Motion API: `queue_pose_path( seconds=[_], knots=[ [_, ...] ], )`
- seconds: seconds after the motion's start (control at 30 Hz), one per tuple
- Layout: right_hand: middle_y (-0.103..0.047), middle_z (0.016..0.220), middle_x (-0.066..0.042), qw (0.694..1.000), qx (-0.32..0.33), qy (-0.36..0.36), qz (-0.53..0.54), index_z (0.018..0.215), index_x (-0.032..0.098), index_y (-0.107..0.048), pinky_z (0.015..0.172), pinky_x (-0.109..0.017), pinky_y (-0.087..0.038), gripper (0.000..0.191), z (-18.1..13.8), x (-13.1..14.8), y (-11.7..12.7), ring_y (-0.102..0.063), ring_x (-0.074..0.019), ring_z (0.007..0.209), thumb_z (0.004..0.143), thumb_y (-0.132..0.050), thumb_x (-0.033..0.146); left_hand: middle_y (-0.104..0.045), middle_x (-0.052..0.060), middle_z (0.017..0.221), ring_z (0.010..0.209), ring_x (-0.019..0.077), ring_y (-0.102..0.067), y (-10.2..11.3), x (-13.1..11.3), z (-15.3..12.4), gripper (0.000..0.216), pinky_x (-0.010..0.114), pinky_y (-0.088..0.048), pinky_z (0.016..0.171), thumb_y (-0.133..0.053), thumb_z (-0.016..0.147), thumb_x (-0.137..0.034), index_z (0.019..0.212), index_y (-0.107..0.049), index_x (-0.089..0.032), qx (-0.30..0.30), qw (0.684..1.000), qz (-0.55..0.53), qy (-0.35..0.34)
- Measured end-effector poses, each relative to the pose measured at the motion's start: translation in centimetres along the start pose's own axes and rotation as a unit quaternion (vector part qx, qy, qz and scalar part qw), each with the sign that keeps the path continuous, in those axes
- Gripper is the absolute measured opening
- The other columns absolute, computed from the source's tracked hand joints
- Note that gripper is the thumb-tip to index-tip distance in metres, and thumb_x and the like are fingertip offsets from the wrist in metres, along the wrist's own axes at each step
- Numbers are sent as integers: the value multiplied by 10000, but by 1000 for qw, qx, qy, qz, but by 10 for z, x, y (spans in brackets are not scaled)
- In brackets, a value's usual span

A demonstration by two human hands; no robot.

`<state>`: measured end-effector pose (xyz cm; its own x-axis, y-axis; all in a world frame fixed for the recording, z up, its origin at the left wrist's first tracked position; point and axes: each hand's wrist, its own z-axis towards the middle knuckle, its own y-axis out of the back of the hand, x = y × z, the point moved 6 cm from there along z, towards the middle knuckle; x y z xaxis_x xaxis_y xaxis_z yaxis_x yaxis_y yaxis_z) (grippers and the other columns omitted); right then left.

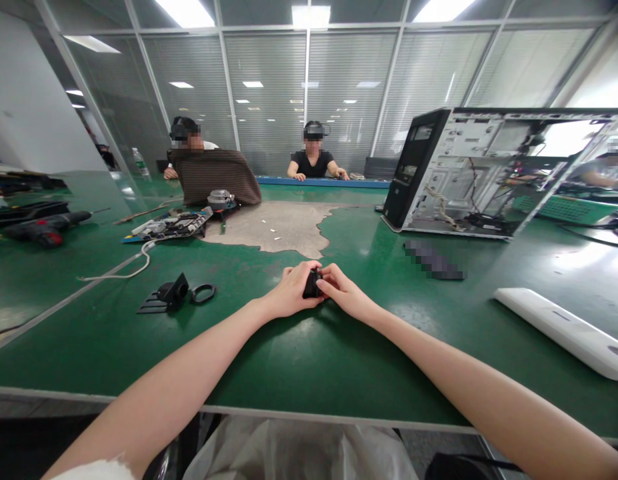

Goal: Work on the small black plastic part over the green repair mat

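Over the middle of the green table (pixel 309 360), both hands close around a small black object (pixel 311 285) whose exact kind I cannot make out. My left hand (pixel 293 292) wraps its left side, thumb below and fingers over the top. My right hand (pixel 341 290) grips the right side between thumb and fingers. Much of the object is hidden by the fingers. To the left lie a black bracket-like part with a round barrel (pixel 173 292) and, beside it, a flat black ring (pixel 203 293).
An open computer case (pixel 453 173) stands at the right, near a white elongated device (pixel 563 330) and a dark blurred-out item (pixel 433 260). At the left are a circuit board (pixel 169 225), a cable (pixel 119 275) and a power drill (pixel 49 230). People sit across the table.
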<state>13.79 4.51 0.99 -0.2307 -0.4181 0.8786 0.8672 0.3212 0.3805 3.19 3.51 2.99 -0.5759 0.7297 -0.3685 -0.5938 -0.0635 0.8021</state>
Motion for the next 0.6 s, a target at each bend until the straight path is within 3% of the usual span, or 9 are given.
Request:
queue_pose_path(
  seconds=[0.2,0.47,0.6],
  knots=[
    [-556,794,10,999,4,23,-47,958,237,-384,645,-273,-431,183,-7,12,-1,-536,-116,680,813,-411,345,-429,65,1146,1072,218,-423,-1,0,0,583,389,-291,887,-583,668,-297,1152,-264,-233,4,1000,-5,0],
    [-521,745,20,997,-52,-5,-60,903,217,-400,654,-275,-416,207,3,-2,2,-512,-121,685,808,-392,401,-430,65,1143,1071,215,-420,-2,0,0,596,390,-283,896,-594,661,-300,1154,-267,-225,3,1000,-3,-5],
    [-527,798,10,999,-27,1,-45,919,211,-413,687,-273,-411,197,3,0,1,-511,-120,732,810,-398,373,-432,66,1140,1072,216,-419,-1,1,0,602,387,-284,894,-597,663,-315,1156,-264,-228,4,1000,-1,-6]
  ],
)
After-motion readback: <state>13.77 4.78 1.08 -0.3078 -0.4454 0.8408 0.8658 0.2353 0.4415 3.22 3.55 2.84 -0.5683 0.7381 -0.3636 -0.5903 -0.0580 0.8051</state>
